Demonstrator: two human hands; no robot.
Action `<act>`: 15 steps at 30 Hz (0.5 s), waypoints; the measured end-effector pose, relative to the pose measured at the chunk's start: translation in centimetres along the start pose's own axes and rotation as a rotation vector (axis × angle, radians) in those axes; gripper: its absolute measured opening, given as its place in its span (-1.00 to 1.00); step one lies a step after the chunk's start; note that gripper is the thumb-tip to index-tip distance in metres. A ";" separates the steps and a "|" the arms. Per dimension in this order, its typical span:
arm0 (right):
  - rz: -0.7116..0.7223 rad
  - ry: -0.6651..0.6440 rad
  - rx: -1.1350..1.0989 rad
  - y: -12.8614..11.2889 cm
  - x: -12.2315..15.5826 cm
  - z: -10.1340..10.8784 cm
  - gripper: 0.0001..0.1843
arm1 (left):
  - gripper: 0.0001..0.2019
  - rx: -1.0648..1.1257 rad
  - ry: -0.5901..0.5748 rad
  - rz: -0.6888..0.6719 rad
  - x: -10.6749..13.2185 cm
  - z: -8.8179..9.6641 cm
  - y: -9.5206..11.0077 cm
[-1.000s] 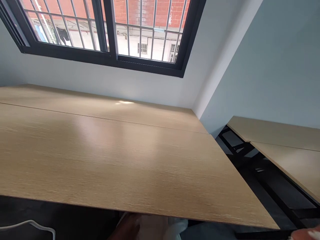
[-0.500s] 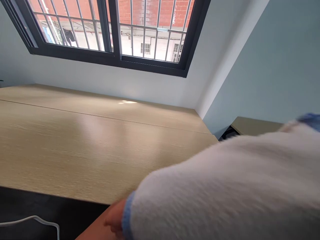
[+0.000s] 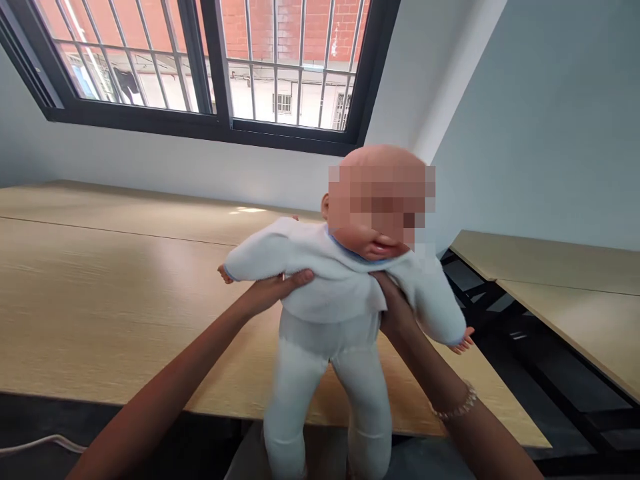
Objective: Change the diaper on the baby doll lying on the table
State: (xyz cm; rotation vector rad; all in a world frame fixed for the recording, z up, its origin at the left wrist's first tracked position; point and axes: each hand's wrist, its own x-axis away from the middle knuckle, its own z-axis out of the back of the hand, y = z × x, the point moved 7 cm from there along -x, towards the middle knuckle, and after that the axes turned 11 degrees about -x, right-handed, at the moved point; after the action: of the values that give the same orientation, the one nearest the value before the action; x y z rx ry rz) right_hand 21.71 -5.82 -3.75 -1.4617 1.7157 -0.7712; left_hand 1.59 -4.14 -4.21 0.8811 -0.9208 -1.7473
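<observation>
A baby doll (image 3: 330,287) in a white fleecy top and white trousers is held upright in front of me, facing me, at the table's near edge. My left hand (image 3: 280,288) grips its side under one arm, the thumb lying across the chest. Under the doll's other arm, my right hand (image 3: 393,303) is closed round the torso, its fingers partly hidden by the top and sleeve. Both doll arms stick out sideways, and its legs hang down over the table edge.
The wooden table (image 3: 125,300) stretches left and back to the wall below a barred window (image 3: 210,67). At the right, across a gap, stands another wooden table (image 3: 575,313) with a black frame. A white cable (image 3: 50,440) lies low at the left.
The doll, close to the camera with its sleeve filling the lower right, has moved away and now faces me upright. Both my hands have come into view, holding it under the arms.
</observation>
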 end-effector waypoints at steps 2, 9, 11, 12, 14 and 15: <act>-0.037 0.001 0.014 1.1 -1.6 0.2 -0.66 | -0.17 0.022 0.033 -0.013 -1.4 0.5 -0.9; -0.139 -0.032 0.054 5.0 -5.3 1.8 -0.54 | -0.26 -0.004 -0.028 0.062 -4.2 0.0 -4.8; -0.162 -0.049 0.067 5.7 -5.8 2.1 -0.51 | -0.31 -0.030 -0.053 0.101 -4.5 -0.1 -5.8; -0.179 -0.057 0.079 6.1 -5.9 2.1 -0.50 | -0.32 -0.040 -0.059 0.118 -4.6 -0.1 -6.2; -0.176 -0.062 0.117 6.4 -6.1 1.7 -0.49 | -0.34 -0.054 -0.067 0.136 -4.9 0.0 -7.0; -0.127 -0.052 0.144 6.0 -6.2 1.4 -0.51 | -0.34 -0.058 -0.068 0.143 -5.1 0.0 -7.3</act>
State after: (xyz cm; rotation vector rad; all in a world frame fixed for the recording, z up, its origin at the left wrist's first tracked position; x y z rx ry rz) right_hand 20.11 1.37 -8.51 -1.4884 1.5076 -0.8971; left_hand 0.17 2.69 -9.78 0.7048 -0.9495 -1.6805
